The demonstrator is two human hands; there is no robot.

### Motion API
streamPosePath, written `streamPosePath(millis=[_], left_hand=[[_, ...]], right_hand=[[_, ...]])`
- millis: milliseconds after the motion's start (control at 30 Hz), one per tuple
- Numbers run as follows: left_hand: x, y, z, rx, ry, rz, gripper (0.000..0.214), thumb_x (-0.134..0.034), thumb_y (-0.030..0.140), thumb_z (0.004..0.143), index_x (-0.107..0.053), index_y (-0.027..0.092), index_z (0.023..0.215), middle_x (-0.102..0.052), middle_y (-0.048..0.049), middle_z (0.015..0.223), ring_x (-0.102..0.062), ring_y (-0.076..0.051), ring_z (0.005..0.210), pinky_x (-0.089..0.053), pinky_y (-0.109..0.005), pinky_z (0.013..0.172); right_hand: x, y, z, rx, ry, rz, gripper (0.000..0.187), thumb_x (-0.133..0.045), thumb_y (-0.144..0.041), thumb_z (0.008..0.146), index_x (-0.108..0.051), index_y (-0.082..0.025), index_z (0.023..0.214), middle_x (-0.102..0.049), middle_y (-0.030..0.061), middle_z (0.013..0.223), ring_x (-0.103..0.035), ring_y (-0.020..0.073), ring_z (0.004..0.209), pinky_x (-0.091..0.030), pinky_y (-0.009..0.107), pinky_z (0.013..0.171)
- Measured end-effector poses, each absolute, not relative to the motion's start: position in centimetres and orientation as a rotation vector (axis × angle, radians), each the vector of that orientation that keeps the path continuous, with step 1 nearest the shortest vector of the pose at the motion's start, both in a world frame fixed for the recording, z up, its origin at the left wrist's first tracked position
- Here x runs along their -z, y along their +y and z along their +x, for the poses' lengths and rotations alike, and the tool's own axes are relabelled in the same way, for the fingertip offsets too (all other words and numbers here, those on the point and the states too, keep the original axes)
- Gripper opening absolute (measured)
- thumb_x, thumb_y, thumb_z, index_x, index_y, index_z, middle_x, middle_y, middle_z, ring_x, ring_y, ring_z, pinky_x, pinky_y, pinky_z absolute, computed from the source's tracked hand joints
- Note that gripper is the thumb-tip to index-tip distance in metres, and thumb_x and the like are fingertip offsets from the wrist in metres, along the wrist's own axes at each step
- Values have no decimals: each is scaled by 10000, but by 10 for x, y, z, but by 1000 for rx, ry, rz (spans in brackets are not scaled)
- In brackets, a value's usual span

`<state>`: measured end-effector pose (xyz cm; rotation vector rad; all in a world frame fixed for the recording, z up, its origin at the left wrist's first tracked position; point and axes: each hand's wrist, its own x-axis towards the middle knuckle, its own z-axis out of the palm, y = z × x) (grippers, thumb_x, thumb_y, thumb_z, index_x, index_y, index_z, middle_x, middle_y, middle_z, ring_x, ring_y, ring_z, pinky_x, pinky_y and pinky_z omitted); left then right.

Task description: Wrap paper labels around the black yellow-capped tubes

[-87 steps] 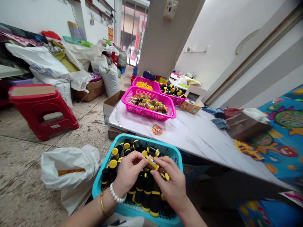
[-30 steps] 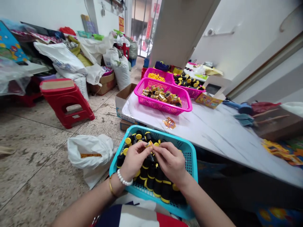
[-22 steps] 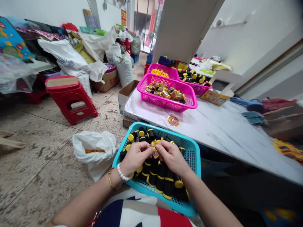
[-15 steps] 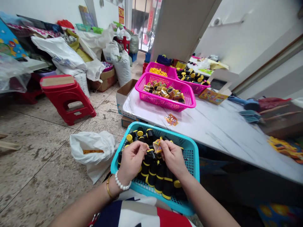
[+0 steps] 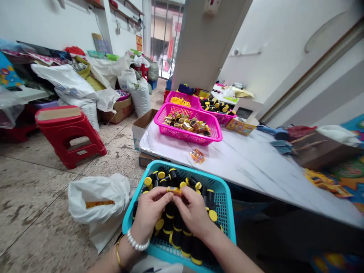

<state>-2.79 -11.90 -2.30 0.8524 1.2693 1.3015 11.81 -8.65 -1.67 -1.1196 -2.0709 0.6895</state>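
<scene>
Over a blue plastic basket (image 5: 227,204), my left hand (image 5: 152,212) and my right hand (image 5: 195,214) meet and pinch a small yellow-orange printed label (image 5: 174,190) between thumbs and fingers. The label is stretched sideways, and its ends are hidden by the fingertips. Beneath them the basket is filled with black cylinders with yellow caps (image 5: 186,242), many standing in rows and others lying loose. On the table edge beyond lies a small pile of similar printed labels (image 5: 197,156).
A pink basket (image 5: 187,137) of gold-wrapped cylinders stands on the white marbled table (image 5: 250,159). Behind it are pink baskets with yellow parts (image 5: 180,101) and black cylinders (image 5: 217,105). A white sack (image 5: 99,189) and a red stool (image 5: 71,132) stand on the floor at left.
My hands have come together, and my left hand now grips the label that my right hand held alone. The label is flatter and sideways. The camera view has shifted.
</scene>
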Motion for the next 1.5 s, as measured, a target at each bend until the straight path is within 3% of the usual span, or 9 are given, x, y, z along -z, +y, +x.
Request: streamPosePath(millis=[167,267,367,567,767,1033,1233,1400,1500], left_hand=[[31,-122,-35,-1246,1248,781,352,-714,465,732,-683,121,806,-581,17,545,-346,-29,356,-197,-165,361],[35,-127,-42,-1275,1226,714,352,-674,486,770,-630,139,811,-595,22,541,-345,-23,318,-172,-154,348],[37,-128,-47,-1262,1207,598,355,-716,462,737,-641,139,866,-539,49,460,-335,-24,308,-159,-144,346],[32,-118,-42,-1147,1087,519,347,-780,387,681,-700,119,887,-666,-31,658,-353,-5,363,-182,-141,348],[27,-106,-37,-1211,1033,444,328,-790,372,672,-684,115,845,-615,10,611,-327,0,361,-141,-126,321],[31,-97,-30,-1197,963,403,330,-793,356,677,-647,112,844,-580,30,584,-332,9,340,-137,-120,310],[28,-98,-26,-1187,909,412,311,-792,350,672,-646,118,818,-600,20,644,-348,12,352,-139,-122,311],[25,-100,-24,-1197,913,450,337,-779,395,670,-658,109,801,-638,-10,684,-369,10,351,-138,-134,313],[25,-102,-24,-1190,930,454,346,-772,409,673,-660,104,790,-620,-7,622,-358,5,343,-123,-142,320]], right_hand=[[10,-89,122,-750,-2226,-1028,182,-581,-240,880,-571,-188,706,-575,-7,683,-518,124,634,-389,236,601],[0,-78,143,-768,-2212,-1061,125,-569,-270,892,-652,-204,826,-656,6,757,-587,138,689,-433,241,648],[1,-61,168,-453,-2139,-1390,173,-546,-326,907,-666,-201,895,-683,41,811,-620,176,726,-450,280,685],[28,-41,178,-24,-2290,-1718,255,-594,-369,871,-627,-190,1050,-681,105,945,-647,240,808,-461,315,675],[26,-37,180,-400,-2121,-1505,174,-665,-240,772,-590,-177,916,-647,75,920,-614,225,847,-493,354,779],[-13,-70,164,-1558,-1439,-1111,340,-756,-365,699,-585,-210,948,-696,19,858,-673,165,698,-556,322,688],[-12,-75,155,-1478,-1475,-1227,290,-719,-348,745,-575,-186,936,-668,0,706,-582,111,529,-470,233,489],[-10,-83,153,-1054,-1806,-1225,191,-675,-268,785,-579,-205,937,-646,110,1184,-655,174,795,-481,248,556],[-7,-85,152,-1063,-1890,-1227,179,-655,-258,809,-566,-216,958,-672,98,1145,-663,175,785,-491,253,568]])
